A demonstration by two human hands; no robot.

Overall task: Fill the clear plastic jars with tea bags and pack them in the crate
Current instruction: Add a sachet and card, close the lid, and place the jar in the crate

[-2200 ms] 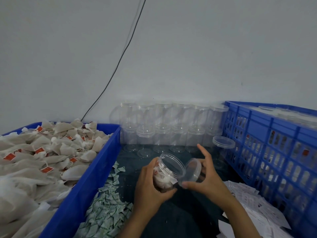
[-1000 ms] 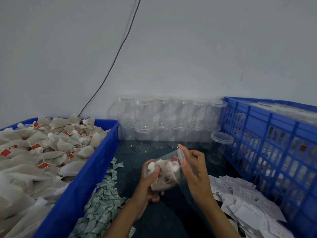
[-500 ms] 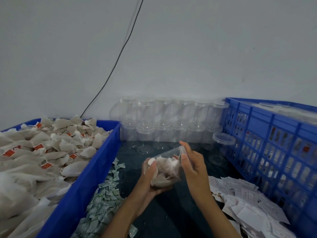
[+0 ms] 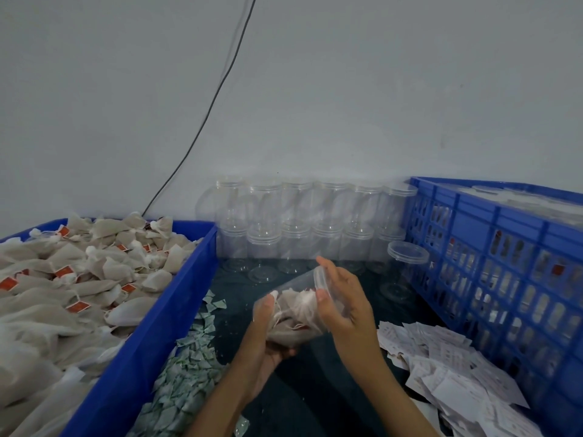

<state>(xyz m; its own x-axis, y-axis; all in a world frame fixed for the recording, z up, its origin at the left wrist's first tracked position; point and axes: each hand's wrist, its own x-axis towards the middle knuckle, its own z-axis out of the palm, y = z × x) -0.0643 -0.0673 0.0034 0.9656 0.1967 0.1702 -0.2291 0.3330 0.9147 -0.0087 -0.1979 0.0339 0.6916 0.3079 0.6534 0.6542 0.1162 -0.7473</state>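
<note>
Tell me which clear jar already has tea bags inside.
The tilted jar between the left hand and right hand. The stacked jars by the wall look empty.

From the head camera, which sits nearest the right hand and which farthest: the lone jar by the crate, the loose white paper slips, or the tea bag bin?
From the right hand:
1. Lone jar, just beyond, beside the crate.
2. White paper slips, lower right; nearly as close.
3. Tea bag bin, far left.

Clear glossy plastic jars (image 4: pixel 310 222) at twelve o'clock; matt, fibrous paper tea bags (image 4: pixel 79 279) at nine; a glossy blue plastic crate (image 4: pixel 504 247) at three.
</note>
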